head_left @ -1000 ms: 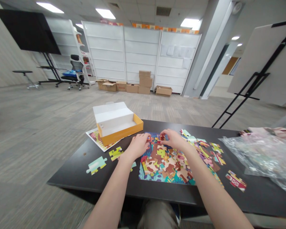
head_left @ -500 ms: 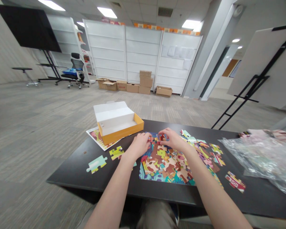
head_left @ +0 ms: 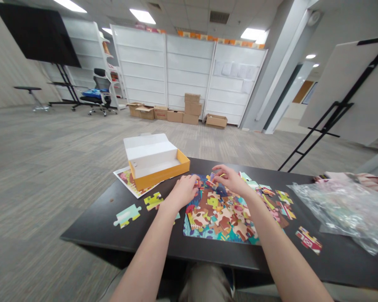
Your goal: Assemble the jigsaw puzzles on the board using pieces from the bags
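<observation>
My right hand point(head_left: 230, 180) is closed, its thumb and fingers pinching a jigsaw puzzle piece point(head_left: 211, 179) with purple, orange and white on it. That piece is tilted above the back of a colourful picture board point(head_left: 204, 235). My left hand point(head_left: 185, 191) rests at the board's back left, fingertips closed on a reddish puzzle piece point(head_left: 198, 183) that they partly cover. Many loose pieces lie heaped on the board, among them a yellow-green piece point(head_left: 213, 202) and a brown-and-cream piece point(head_left: 200, 218).
An open yellow box point(head_left: 162, 174) stands at the back left on a printed sheet point(head_left: 124, 176). A pale green piece point(head_left: 127, 215) and a lime piece point(head_left: 153, 201) lie left. Right are a red barn piece point(head_left: 308, 240) and crumpled clear plastic point(head_left: 346, 209) on the black table point(head_left: 91, 226).
My right hand has risen slightly, and the puzzle piece in it has turned, showing more of its purple and orange face. My left hand has barely moved.
</observation>
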`<state>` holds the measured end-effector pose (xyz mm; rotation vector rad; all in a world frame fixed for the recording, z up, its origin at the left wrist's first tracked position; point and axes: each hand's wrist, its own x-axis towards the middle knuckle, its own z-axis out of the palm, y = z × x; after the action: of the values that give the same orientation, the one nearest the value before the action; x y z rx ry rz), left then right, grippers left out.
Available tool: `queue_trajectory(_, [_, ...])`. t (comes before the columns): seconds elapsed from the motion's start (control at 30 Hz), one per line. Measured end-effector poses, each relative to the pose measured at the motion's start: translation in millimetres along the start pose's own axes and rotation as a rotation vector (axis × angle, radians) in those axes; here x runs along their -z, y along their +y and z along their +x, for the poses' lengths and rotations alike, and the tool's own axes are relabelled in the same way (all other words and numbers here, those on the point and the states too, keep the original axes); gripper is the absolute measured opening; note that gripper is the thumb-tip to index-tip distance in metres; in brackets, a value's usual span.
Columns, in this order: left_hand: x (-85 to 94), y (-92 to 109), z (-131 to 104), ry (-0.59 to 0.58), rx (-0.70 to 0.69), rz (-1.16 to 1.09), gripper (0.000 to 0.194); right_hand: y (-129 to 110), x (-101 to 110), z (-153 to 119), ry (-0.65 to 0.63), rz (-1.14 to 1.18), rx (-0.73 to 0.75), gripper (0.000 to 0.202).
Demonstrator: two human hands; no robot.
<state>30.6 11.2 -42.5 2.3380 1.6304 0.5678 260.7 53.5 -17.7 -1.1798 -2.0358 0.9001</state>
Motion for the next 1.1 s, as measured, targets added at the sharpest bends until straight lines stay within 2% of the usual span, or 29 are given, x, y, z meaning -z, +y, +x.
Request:
queue_trajectory(0.07, [0.7, 0.4, -0.2, -0.004, -0.003, -0.005, 0.032, 0.2, -0.4, 0.0, -0.012, 0.023, -0.001, 0.034])
queue_trajectory(0.23, [0.9, 4.1, -0.5, 0.009, -0.048, -0.035, 0.028, 1.8, -2.3, 1.8, -0.013, 0.046, -0.083, 0.022])
queue_trajectory(0.37, [1.1, 5.7, -1.3, 0.024, -0.066, -0.067, 0.032, 3.5, -1.7, 2.3, -0.023, 0.142, -0.113, 0.028])
queue_trajectory(0.53, [8.6, -1.2, -4.1, 0.053, -0.034, -0.05, 0.029, 7.6, -1.0, 1.9, -0.03, 0.114, -0.132, 0.033])
queue_trajectory(0.7, [15.8, -1.2, -7.3, 0.003, -0.032, -0.009, 0.021, 3.8, -2.0, -0.4, -0.102, 0.102, -0.17, 0.032])
queue_trajectory(0.9, [11.9, 7.7, -4.3, 0.019, 0.001, 0.068, 0.021, 0.0, -5.7, 0.0, -0.224, 0.145, -0.149, 0.032])
queue_trajectory(1.1, [7.0, -0.7, -0.8, 0.012, -0.024, 0.043, 0.031, 1.3, -8.4, 0.7, -0.251, 0.124, -0.157, 0.027])
